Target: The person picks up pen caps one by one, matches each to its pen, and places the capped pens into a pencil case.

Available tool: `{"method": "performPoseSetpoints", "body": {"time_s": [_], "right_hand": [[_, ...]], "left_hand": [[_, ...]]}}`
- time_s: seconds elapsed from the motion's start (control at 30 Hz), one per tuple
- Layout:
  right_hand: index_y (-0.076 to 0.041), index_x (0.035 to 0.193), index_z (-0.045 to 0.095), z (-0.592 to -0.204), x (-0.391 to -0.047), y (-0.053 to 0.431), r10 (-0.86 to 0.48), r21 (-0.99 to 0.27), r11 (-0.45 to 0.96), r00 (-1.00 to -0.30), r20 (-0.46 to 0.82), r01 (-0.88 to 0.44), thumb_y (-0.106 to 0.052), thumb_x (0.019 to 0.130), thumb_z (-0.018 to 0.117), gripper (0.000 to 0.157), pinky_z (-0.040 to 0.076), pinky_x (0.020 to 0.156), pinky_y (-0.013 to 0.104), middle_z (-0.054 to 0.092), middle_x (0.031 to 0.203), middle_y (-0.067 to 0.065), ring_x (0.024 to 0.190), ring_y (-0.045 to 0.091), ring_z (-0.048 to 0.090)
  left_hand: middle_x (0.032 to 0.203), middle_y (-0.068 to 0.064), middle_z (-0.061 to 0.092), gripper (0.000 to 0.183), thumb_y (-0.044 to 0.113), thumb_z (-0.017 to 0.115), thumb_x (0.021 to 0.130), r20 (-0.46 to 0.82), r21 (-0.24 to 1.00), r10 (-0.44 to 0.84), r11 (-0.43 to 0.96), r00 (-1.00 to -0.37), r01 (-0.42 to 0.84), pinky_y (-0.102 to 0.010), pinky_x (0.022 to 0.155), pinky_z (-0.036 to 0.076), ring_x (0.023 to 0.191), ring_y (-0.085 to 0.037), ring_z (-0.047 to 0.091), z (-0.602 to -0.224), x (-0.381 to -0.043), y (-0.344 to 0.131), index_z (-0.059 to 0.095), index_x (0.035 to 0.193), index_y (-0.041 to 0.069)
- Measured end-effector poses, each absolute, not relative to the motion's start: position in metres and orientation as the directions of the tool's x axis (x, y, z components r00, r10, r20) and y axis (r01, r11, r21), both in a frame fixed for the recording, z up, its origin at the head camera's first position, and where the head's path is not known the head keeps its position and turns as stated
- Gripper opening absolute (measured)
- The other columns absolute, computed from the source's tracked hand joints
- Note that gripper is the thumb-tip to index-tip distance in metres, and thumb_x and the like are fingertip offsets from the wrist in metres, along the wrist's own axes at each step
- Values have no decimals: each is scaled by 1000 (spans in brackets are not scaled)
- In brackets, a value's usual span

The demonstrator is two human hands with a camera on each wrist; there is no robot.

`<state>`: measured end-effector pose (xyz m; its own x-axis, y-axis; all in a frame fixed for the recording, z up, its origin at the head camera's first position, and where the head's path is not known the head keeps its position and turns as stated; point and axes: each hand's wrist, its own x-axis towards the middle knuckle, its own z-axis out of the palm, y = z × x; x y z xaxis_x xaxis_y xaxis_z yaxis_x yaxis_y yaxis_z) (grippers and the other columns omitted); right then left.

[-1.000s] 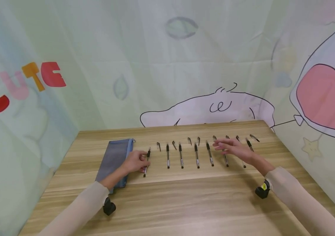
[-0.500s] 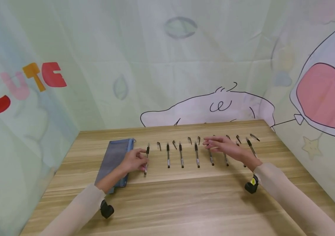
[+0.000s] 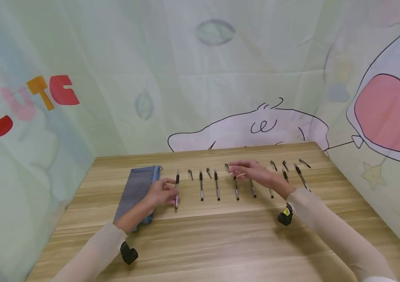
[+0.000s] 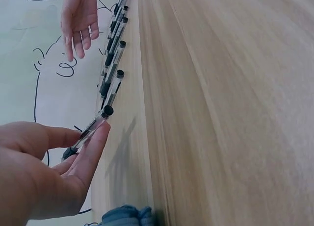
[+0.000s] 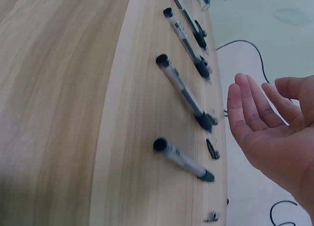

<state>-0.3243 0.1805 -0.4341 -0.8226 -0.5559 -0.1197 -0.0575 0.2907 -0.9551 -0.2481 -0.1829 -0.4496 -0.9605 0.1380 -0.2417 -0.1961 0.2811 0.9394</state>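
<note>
In the head view my left hand [image 3: 162,192] pinches a black-gripped gel pen [image 3: 177,179] between thumb and fingers, beside the blue-grey zip pouch [image 3: 134,188]. The left wrist view shows this capless pen [image 4: 100,117] raised off the table, its dark end plug toward the camera. My right hand [image 3: 254,174] is above the row of pens with its fingers extended and holds nothing. Beneath it lie a pen [image 3: 236,192] and others partly hidden by the hand. Its loosely spread fingers [image 5: 237,106] also show in the right wrist view.
Several capless pens, such as this pen [image 3: 201,188], lie side by side across the wooden table [image 3: 200,243]. Behind them lie several loose black caps, among them one pen cap [image 3: 190,174]. A printed curtain [image 3: 200,94] hangs at the table's back edge.
My right hand has moved left along the row, uncovering pens at the right. My left hand has lifted its pen and shifted it slightly to the right, turning it more upright in view.
</note>
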Motion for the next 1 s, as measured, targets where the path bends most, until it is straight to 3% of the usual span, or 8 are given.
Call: {"method": "performPoseSetpoints", "body": {"time_s": [0.2, 0.43, 0.73, 0.87, 1.0], "right_hand": [[3, 150, 45, -439, -329, 162, -557, -963, 266, -823, -109, -53, -20, 110, 48, 46, 54, 108, 45, 62, 138, 22, 113, 16, 68], [1, 148, 48, -438, -332, 143, -557, -962, 271, -822, -120, -43, -20, 109, 49, 44, 57, 105, 42, 62, 138, 22, 116, 23, 68], [3, 148, 47, -428, -343, 111, -555, -959, 283, -819, -146, -21, -19, 108, 52, 46, 60, 99, 38, 62, 135, 25, 112, 25, 68], [3, 145, 51, -428, -343, 97, -514, -944, 329, -838, -184, 6, -17, 108, 51, 42, 61, 96, 39, 66, 129, 23, 106, 21, 70], [2, 144, 53, -431, -344, 84, -500, -938, 345, -841, -205, 23, -18, 108, 51, 41, 61, 96, 40, 69, 125, 20, 99, 15, 70]], "left_hand": [[118, -30, 67, 45, 4, 61, 101, -255, 942, 173, 268, -951, -204, -39, 80, 66, 95, -32, 76, -448, -243, -185, 44, 141, -8], [122, -31, 66, 47, 4, 62, 101, -252, 949, 187, 239, -949, -205, -38, 84, 65, 95, -30, 76, -446, -236, -185, 43, 142, -9], [115, -28, 66, 48, 1, 64, 99, -221, 966, 187, 181, -957, -187, -37, 83, 65, 90, -26, 77, -442, -225, -184, 42, 140, -11], [112, -23, 67, 48, 1, 64, 98, -230, 965, 188, 172, -955, -198, -38, 84, 65, 90, -27, 77, -442, -221, -184, 42, 139, -11], [114, -27, 67, 47, 1, 64, 98, -237, 964, 182, 163, -954, -208, -39, 84, 65, 89, -26, 77, -444, -220, -183, 43, 139, -11]]}}
